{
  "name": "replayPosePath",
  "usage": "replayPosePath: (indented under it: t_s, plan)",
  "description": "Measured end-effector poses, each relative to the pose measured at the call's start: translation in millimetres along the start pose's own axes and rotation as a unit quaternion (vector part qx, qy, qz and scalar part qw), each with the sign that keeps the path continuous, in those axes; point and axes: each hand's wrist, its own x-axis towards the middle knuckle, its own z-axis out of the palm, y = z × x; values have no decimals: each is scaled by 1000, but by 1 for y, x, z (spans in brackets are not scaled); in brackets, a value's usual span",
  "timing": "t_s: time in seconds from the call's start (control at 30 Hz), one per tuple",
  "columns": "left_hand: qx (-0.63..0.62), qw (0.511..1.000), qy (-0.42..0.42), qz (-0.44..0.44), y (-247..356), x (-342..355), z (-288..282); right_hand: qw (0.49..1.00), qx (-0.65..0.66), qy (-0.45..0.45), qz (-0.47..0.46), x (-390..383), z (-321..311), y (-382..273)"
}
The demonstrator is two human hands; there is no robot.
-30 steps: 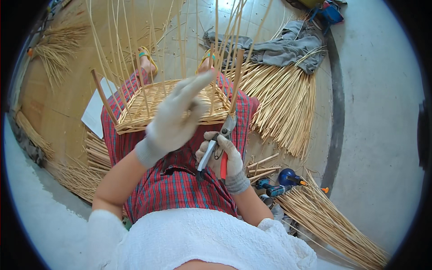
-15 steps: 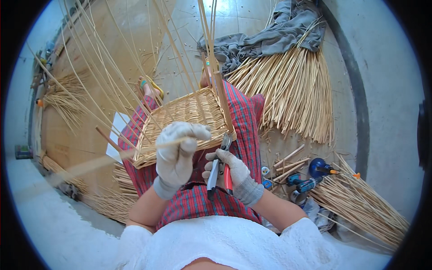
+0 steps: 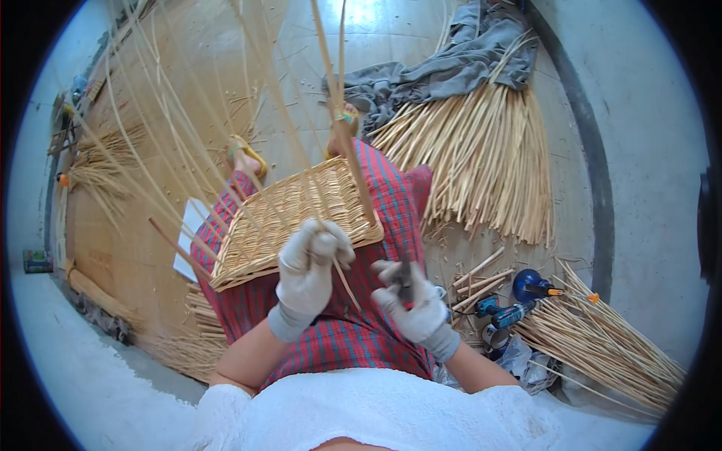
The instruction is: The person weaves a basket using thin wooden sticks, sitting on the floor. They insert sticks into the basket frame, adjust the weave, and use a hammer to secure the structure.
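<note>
A woven wicker basket base [image 3: 289, 222] lies tilted across my lap, with long thin stakes rising from its edges and thicker rods at its corners. My left hand [image 3: 307, 263], in a whitish glove, is closed near the basket's near edge, pinching a thin cane [image 3: 346, 284] whose end points down and right. My right hand [image 3: 415, 307], gloved too, is to the right over the red plaid cloth [image 3: 353, 338]. In it are pruning shears [image 3: 407, 279], dark, blurred and seen nearly edge-on; its fingers are partly spread around them.
A big bundle of canes [image 3: 489, 165] lies at the far right under a grey cloth [image 3: 429, 83]. Nearer right are a cordless drill [image 3: 511, 312], short rods [image 3: 481, 278] and another cane bundle [image 3: 602, 338]. White paper [image 3: 192, 237] lies left; more canes [image 3: 105, 169] lie far left.
My right hand has moved right, away from the left, turning the shears so their red handle no longer shows. My left hand moved slightly right and down; the cane's end now points down-right. The basket shifted slightly left.
</note>
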Motion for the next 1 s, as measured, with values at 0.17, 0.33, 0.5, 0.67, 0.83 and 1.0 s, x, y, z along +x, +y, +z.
replayPosePath:
  t_s: [0.17,0.33,0.5,0.67,0.83,1.0]
  plan:
    - [135,985,-109,13,-12,-1,23,997,14,-25,75,-4,-3,5]
    - [481,860,-79,149,-21,9,45,986,53,160,10,17,-58,44]
    - [592,794,-44,131,-55,-3,52,888,-220,370,160,64,-116,186]
    - [620,766,-55,158,-79,5,32,884,-141,347,278,73,-122,299]
    - [646,734,-34,208,-76,17,40,881,-171,284,336,82,-113,327]
    - [616,769,-49,164,-70,27,29,818,-328,93,463,57,-86,283]
